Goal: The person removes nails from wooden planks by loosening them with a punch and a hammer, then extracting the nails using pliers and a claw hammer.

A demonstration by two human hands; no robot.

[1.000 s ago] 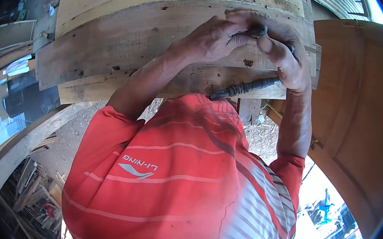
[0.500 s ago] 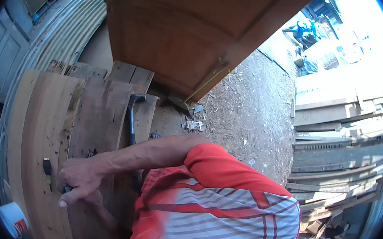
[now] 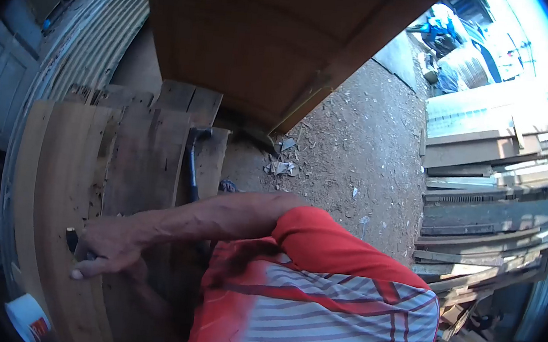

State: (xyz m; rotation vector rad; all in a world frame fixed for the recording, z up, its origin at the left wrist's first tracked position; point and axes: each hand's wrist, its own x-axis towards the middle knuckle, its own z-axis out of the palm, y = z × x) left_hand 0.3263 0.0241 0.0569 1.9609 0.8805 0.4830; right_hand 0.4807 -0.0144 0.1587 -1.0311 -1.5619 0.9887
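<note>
Black, short-handled tool (image 3: pixel 71 240) lies on brown wooden planks (image 3: pixel 56 176) beside my bare, half-curled right hand (image 3: pixel 107 246); whether I hold anything, I cannot tell. Probably light, rigid: grasp around its handle (image 3: pixel 71 237).

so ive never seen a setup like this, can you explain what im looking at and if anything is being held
There's no machine: a person works bare-handed, filmed by one camera worn on the head, looking forward and down.

The right hand is over a surface of wooden boards. The left hand is mostly hidden behind it.

On the boards lies a hammer, partly covered by the right forearm. A dark handle shows beside the right hand, and a white tub sits at the picture's lower left.

Whether either hand holds something is too hidden and blurred to tell.
</note>
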